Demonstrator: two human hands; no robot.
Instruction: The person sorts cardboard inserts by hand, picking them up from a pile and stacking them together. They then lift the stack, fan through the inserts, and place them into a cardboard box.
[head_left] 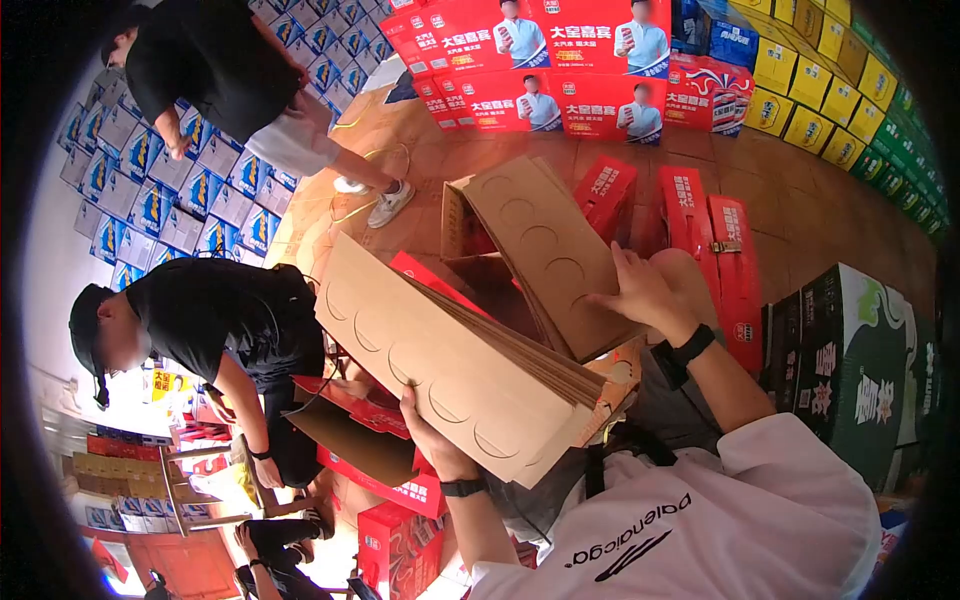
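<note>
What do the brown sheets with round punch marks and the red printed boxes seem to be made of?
The brown punched sheets, gripped by the left hand: matte, unprinted cardboard, likely; thin stacked edges show. The red printed boxes: smooth carton with crisp colour print; gloss unclear.

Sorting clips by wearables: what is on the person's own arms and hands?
No gloves. The left hand has a black wristband at its wrist, and the right hand has a similar black band. A short white sleeve covers the right upper arm.
</note>
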